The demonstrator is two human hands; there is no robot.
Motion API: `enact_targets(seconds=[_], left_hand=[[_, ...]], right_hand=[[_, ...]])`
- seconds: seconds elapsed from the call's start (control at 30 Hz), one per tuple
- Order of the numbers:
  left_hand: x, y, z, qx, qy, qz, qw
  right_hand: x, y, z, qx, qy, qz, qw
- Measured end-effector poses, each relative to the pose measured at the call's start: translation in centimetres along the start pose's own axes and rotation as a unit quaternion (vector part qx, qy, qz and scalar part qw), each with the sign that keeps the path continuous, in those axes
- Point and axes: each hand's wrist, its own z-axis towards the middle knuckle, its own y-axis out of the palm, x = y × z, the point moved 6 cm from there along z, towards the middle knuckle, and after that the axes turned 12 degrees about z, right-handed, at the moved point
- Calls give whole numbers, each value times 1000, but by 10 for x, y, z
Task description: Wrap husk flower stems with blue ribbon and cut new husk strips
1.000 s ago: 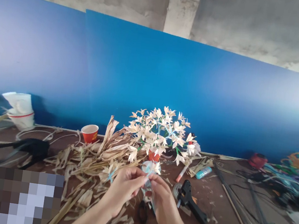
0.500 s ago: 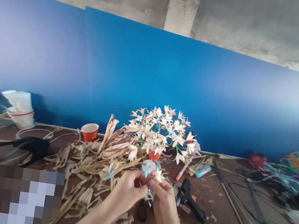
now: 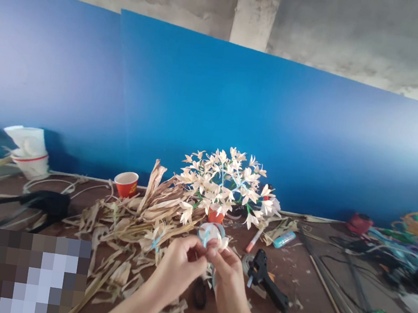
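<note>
The blue backboard (image 3: pixel 214 116) stands upright along the far edge of the table and spans the whole width of the scene.

The brown table (image 3: pixel 314 295) carries everything noted below. Loose cords and wires lie across its right side.

A pile of dried husk strips (image 3: pixel 124 232) covers the middle-left of the table and reaches from the far edge to the near edge beside your left forearm.

A flower arrangement (image 3: pixel 224 182) of many pale blooms stands upright at far centre, just right of the husk pile. Its stems go down into an orange-red pot that is mostly hidden.

Your left hand (image 3: pixel 177 268) and right hand (image 3: pixel 230 284) meet at near centre, above the table and in front of the arrangement. Each grip is closed, fingertips pinched on the small flower (image 3: pixel 215 236). The two hands touch at the fingertips. There is a bracelet on your right wrist.

A black glue gun (image 3: pixel 265 278) lies on the table just right of your right hand, nozzle pointing far-left.

A stack of white cups (image 3: pixel 29 149) sits tilted at far left, against the backboard.

A red paper cup (image 3: pixel 125 184) stands upright at the far edge, touching the husk pile.

A marker (image 3: pixel 253 241) with a reddish cap lies near the arrangement's right side.

The small flower is pale with a light-blue strip. It is held clear of the table between both hands, just near of the arrangement's pot.
</note>
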Motion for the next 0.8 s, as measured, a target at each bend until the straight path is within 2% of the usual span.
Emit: enact_targets(seconds=[0.2, 0.37, 0.6, 0.8], left_hand=[[-7, -1, 3, -35, -85, -120, 989], [-10, 2, 3, -63, -91, -217, 970], [-12, 2, 5, -58, -82, -213, 972], [-9, 11, -1, -125, -129, -203, 963]], right_hand=[[-6, -2, 1, -23, 0, -77, 997], [-3, 2, 1, -32, 19, -83, 996], [9, 4, 1, -82, 84, -13, 993], [4, -6, 5, -37, 37, 22, 998]])
